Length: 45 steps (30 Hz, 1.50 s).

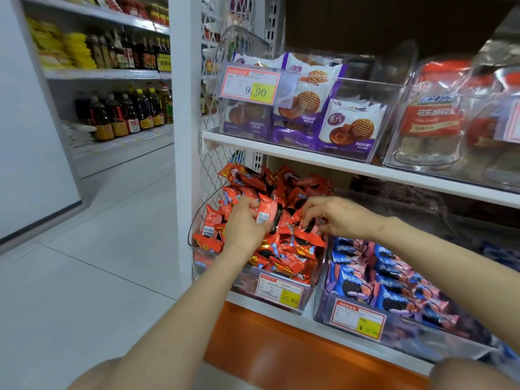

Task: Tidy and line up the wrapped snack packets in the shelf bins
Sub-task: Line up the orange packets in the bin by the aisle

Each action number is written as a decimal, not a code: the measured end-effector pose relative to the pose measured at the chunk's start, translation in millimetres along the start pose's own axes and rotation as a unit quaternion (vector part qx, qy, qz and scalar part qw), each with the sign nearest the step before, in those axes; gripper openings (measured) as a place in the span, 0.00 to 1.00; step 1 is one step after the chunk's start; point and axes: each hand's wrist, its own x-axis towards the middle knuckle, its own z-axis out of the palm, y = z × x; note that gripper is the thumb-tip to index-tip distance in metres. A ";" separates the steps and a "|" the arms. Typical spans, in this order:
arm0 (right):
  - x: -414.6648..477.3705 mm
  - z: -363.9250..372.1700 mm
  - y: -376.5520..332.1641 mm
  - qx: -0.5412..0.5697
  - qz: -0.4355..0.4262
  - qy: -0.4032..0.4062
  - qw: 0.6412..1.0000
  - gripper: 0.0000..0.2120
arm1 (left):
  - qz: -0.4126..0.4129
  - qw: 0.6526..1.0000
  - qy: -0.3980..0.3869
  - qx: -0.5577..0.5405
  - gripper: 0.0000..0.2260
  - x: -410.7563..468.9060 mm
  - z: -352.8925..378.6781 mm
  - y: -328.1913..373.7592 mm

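Reaching into the clear bin [244, 280] on the lower shelf, we curl our left hand [244, 227] round one red packet [268, 211] atop the heap; our right hand [342, 218] pinches a neighbouring packet [306, 235]. Purple biscuit packs [349, 128] sit above.

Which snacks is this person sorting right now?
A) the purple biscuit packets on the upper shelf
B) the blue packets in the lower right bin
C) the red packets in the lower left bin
C: the left hand grips a red packet and the right hand pinches a second red packet, both over the heaped red packets.
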 end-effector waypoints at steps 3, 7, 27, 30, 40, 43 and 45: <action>4.0 1.4 6.5 0.025 0.017 -0.004 1.000 0.15 | 0.057 0.997 0.015 -0.041 0.17 -2.2 -5.2 14.2; 0.3 -2.3 7.9 0.308 0.110 -0.021 0.945 0.23 | 0.088 0.994 -0.065 -0.015 0.17 -7.4 0.3 23.1; -5.5 5.9 -21.9 0.041 0.056 -0.008 0.998 0.26 | 0.164 0.900 -0.304 0.267 0.14 -18.3 -41.2 5.9; -5.1 -3.3 -23.5 0.024 0.065 0.006 0.998 0.25 | 0.215 0.891 -0.257 0.305 0.17 -21.3 -26.0 4.9; -9.2 -5.8 -38.0 0.028 0.090 -0.094 0.991 0.18 | 0.222 0.892 -0.269 0.288 0.09 -17.9 -10.7 4.1; 2.9 -14.0 -37.2 0.108 0.144 -0.117 0.977 0.13 | 0.203 0.923 -0.226 0.237 0.08 -24.5 -6.3 9.4; 8.6 -11.2 -41.1 0.091 0.156 -0.133 0.975 0.11 | 0.186 0.938 -0.206 0.209 0.06 -31.7 -0.1 12.1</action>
